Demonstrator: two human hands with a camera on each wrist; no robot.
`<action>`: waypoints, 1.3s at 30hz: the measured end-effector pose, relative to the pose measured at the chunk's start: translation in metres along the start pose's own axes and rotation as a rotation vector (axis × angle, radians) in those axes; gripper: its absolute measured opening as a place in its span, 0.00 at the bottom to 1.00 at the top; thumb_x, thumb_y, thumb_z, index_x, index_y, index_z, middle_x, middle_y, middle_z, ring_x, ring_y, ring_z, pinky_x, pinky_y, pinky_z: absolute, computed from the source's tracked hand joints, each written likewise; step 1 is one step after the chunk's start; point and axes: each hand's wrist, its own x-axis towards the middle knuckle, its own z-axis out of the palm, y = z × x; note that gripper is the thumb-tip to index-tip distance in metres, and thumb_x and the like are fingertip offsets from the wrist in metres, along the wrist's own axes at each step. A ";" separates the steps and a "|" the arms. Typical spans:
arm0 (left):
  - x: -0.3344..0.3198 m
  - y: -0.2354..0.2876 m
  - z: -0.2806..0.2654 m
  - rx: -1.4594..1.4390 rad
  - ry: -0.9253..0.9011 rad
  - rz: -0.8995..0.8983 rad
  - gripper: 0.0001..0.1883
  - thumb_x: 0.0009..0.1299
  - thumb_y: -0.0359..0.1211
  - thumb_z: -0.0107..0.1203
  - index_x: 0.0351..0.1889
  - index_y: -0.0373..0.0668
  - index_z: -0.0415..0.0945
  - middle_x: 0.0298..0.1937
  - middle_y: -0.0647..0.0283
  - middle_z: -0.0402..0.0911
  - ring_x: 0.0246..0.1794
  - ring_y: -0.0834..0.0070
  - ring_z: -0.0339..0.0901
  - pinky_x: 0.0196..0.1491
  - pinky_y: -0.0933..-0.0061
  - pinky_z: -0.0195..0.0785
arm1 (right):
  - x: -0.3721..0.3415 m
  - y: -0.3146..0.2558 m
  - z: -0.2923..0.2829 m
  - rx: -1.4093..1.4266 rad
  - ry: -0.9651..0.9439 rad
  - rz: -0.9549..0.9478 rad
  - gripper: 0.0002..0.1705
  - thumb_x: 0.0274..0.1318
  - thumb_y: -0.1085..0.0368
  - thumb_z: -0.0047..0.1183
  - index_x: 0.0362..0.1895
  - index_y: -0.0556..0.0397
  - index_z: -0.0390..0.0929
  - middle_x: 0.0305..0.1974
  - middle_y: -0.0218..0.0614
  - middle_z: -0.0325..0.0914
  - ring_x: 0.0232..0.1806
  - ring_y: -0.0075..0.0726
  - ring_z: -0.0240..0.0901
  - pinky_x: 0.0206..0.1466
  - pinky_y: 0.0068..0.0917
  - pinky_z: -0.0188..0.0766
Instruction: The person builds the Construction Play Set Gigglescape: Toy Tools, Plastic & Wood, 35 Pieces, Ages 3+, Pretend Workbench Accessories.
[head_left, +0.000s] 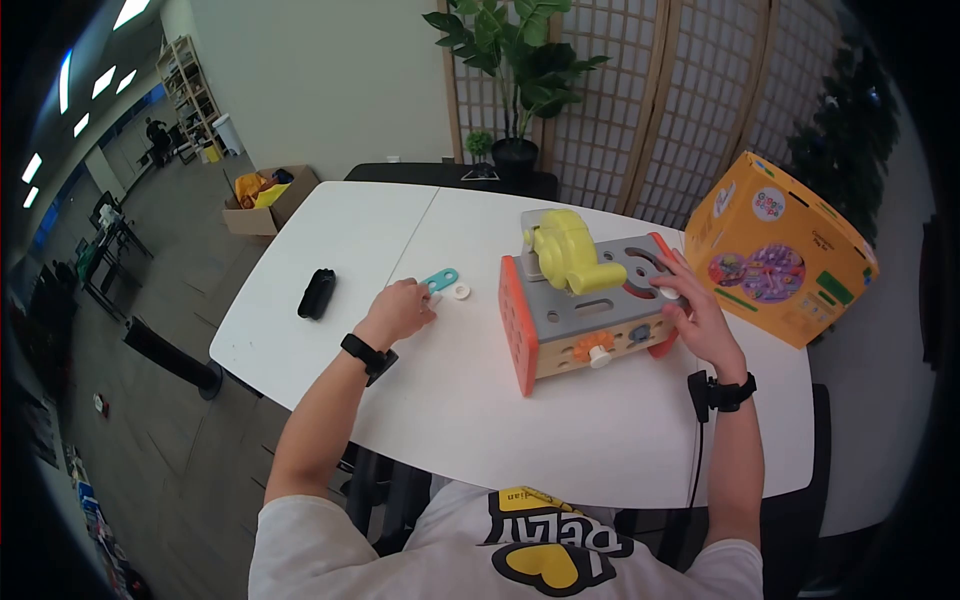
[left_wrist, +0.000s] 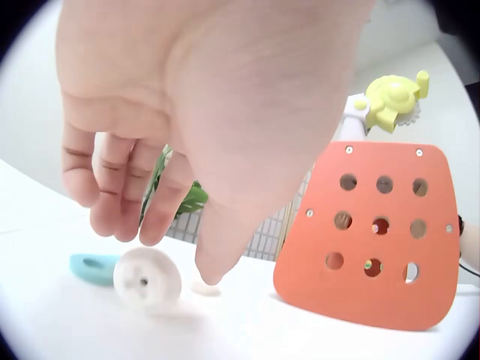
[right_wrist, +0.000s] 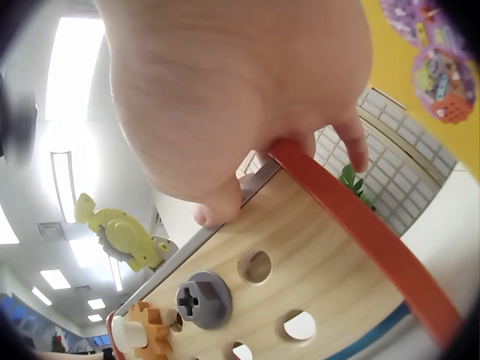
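My left hand (head_left: 398, 310) hovers low over the table, fingers pointing down beside a teal toy wrench (head_left: 441, 280) and a white ring-like piece (head_left: 461, 291). In the left wrist view a white round piece (left_wrist: 147, 279) with a cross recess lies below the fingertips, and the thumb tip overlaps another small white piece (left_wrist: 205, 289). My right hand (head_left: 700, 318) rests on the right corner of a toy workbench (head_left: 560, 358), thumb (right_wrist: 216, 212) on its top edge and other fingers over the red side panel (right_wrist: 352, 217). A yellow toy circular saw (head_left: 570, 250) stands on the bench.
A black case (head_left: 317, 294) lies on the left of the white table (head_left: 420, 440). Behind the bench at right stands a large orange box (head_left: 800, 240). The bench front bears an orange gear (right_wrist: 154, 330) and a grey bolt (right_wrist: 206, 300). A potted plant (head_left: 515, 155) stands at the back.
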 end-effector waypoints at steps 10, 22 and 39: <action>-0.019 0.064 -0.039 -0.493 0.146 0.268 0.13 0.64 0.30 0.65 0.45 0.36 0.83 0.44 0.55 0.82 0.38 0.64 0.83 0.42 0.65 0.79 | 0.004 0.020 0.000 0.019 0.007 -0.054 0.19 0.68 0.53 0.56 0.57 0.48 0.80 0.75 0.40 0.64 0.83 0.54 0.43 0.73 0.47 0.61; -0.021 0.088 -0.045 -0.506 0.182 0.439 0.13 0.67 0.29 0.67 0.48 0.37 0.83 0.47 0.59 0.81 0.39 0.70 0.84 0.42 0.70 0.79 | 0.003 0.019 0.000 0.046 0.030 -0.062 0.24 0.68 0.46 0.55 0.56 0.49 0.80 0.75 0.44 0.64 0.83 0.57 0.44 0.79 0.51 0.48; -0.046 0.133 -0.018 -0.496 0.116 0.513 0.72 0.53 0.53 0.78 0.83 0.50 0.30 0.83 0.42 0.39 0.73 0.44 0.65 0.68 0.55 0.70 | -0.024 0.093 0.015 0.455 -0.067 0.269 0.44 0.59 0.52 0.68 0.71 0.58 0.63 0.61 0.43 0.75 0.63 0.35 0.71 0.67 0.37 0.68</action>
